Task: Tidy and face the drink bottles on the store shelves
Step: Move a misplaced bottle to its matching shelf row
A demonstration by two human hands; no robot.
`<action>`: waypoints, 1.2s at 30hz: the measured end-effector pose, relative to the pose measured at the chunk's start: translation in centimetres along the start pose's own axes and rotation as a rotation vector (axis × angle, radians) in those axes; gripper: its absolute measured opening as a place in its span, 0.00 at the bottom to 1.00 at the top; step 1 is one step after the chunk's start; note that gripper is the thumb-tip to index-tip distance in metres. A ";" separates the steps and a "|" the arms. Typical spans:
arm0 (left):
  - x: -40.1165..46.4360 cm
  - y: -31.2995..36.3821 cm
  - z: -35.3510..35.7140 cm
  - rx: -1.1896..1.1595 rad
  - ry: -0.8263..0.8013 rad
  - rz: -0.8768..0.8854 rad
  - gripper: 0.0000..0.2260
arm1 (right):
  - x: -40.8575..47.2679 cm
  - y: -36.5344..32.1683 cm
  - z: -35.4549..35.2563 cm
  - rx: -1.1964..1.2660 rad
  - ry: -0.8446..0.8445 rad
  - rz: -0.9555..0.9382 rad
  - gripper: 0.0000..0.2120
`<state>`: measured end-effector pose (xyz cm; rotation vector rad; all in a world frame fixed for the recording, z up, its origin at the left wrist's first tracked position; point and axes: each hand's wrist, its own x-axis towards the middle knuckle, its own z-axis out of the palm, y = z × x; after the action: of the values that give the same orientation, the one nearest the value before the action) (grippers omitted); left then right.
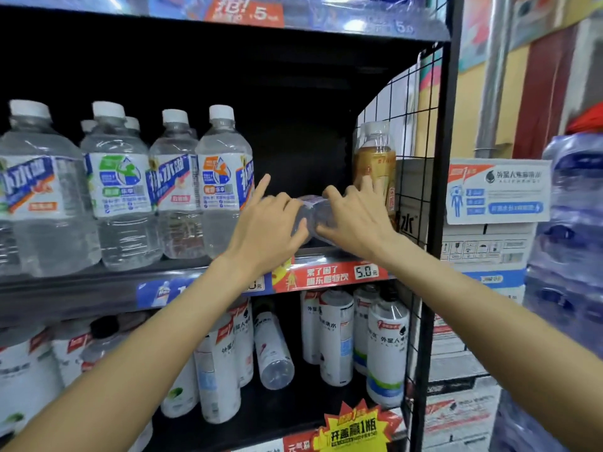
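Note:
A clear bottle (312, 214) lies on its side on the middle shelf (98, 282), its base toward me. My left hand (266, 228) grips it from the left, index finger pointing up. My right hand (354, 215) holds it from the right. Just behind my right hand an amber drink bottle (375, 158) stands upright against the wire side panel (421, 132). To the left stand several clear bottles with white caps and blue-white labels (225, 181), upright at the shelf front.
The lower shelf holds several white-labelled bottles (386, 347); one clear bottle (272, 347) leans tilted among them. Price strips (329, 275) run along the shelf edge. Cardboard cartons (489, 223) and shrink-wrapped water packs (567, 256) are stacked to the right of the rack.

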<state>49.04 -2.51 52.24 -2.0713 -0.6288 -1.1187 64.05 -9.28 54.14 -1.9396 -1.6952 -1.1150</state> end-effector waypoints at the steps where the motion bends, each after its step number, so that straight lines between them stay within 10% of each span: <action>1: 0.2 0.0 0.0 0.013 -0.004 -0.003 0.19 | -0.2 -0.2 0.3 0.012 0.031 0.005 0.23; 17: 0.1 0.0 0.6 -0.014 0.033 -0.043 0.22 | -2.2 0.1 3.0 0.423 0.634 0.082 0.17; 24: 3.9 2.9 -2.0 -0.887 -0.151 -0.713 0.35 | -2.7 -0.4 3.2 0.724 0.845 0.090 0.19; 36: 6.0 4.2 -0.7 -0.815 0.176 -0.536 0.42 | -2.1 3.0 1.9 0.630 0.452 0.137 0.28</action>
<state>54.65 -5.22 56.18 -2.4762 -0.7399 -2.1138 67.59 -10.07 52.14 -1.2747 -1.4098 -0.7619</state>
